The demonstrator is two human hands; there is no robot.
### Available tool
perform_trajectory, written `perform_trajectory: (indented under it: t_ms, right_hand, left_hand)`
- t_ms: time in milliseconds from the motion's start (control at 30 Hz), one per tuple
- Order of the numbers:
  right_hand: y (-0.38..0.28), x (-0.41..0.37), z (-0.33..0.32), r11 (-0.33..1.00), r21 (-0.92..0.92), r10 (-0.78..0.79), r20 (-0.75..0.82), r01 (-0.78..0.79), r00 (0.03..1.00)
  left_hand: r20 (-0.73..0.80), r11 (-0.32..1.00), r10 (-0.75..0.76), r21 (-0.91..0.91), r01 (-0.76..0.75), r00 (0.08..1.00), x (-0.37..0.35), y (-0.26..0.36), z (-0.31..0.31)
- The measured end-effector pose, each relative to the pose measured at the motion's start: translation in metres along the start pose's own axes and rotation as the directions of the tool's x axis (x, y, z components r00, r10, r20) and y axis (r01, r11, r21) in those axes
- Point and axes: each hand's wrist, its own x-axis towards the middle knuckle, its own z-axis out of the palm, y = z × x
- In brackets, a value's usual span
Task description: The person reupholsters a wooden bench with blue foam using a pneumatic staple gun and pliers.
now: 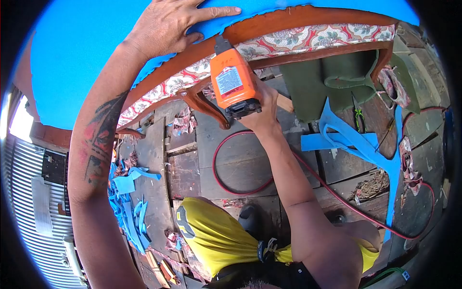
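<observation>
Blue foam sheet (82,62) covers the top of a wooden furniture frame (274,21), its cut edge uneven along the wood. My left hand (166,26) lies on the foam near that edge, fingers stretched and thumb apart. An orange staple gun (236,79) is gripped in my right hand (263,111), which is partly hidden behind the tool's body. The gun's dark nose reaches the wooden rail by the foam edge, just right of my left thumb; contact is hard to tell. Floral fabric (288,41) runs along the frame below the rail.
A red air hose (221,178) loops across the plank floor (192,159). Blue foam scraps (127,202) lie to the left, larger offcuts (356,142) to the right. Green-handled pliers (359,115) rest near a dark green sheet (308,86). Carved legs (204,108) stand under the frame.
</observation>
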Motion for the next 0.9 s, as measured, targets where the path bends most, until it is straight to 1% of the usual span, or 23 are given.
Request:
perform_trajectory:
  t_ms: [133,233,300,500,633,667,733,867,900]
  right_hand:
    - [-0.005,0.006,0.005,1.0,0.02,-0.006,-0.001,0.006,1.0]
    - [-0.007,0.011,0.005,1.0,0.0,-0.017,0.003,0.017,1.0]
    - [-0.007,0.013,0.006,1.0,-0.002,-0.016,-0.007,0.016,1.0]
    - [-0.006,0.012,0.005,1.0,0.009,0.008,0.002,-0.008,1.0]
    - [-0.012,0.015,0.003,1.0,0.025,-0.006,-0.001,0.006,1.0]
    - [-0.011,0.016,0.003,1.0,0.026,-0.006,0.001,0.006,1.0]
    - [-0.014,0.014,0.004,0.999,0.035,0.04,0.016,-0.04,0.999]
    - [-0.017,0.02,0.008,0.999,0.015,0.038,0.004,-0.038,0.999]
    - [-0.017,0.02,0.009,0.998,0.003,0.059,0.022,-0.059,0.998]
  left_hand:
    - [-0.006,1.0,-0.005,0.001,0.005,1.0,0.001,0.001,-0.001]
    - [0.024,1.0,-0.021,0.01,0.021,0.999,0.001,0.002,-0.003]
    - [-0.024,1.0,0.011,0.024,-0.01,1.0,0.001,-0.002,0.004]
    - [-0.042,1.0,0.014,0.025,-0.013,0.999,0.001,-0.002,0.005]
    - [-0.011,0.999,-0.005,0.048,0.005,1.0,0.001,0.0,0.002]
    - [-0.033,0.999,0.008,0.042,-0.007,0.999,0.001,-0.002,0.005]
    - [-0.049,0.999,0.023,0.026,-0.021,0.999,-0.002,0.0,0.008]
    - [-0.073,0.999,0.033,0.032,-0.031,0.997,-0.003,-0.002,0.009]
    - [-0.076,0.999,0.034,0.039,-0.031,0.997,-0.003,-0.002,0.008]
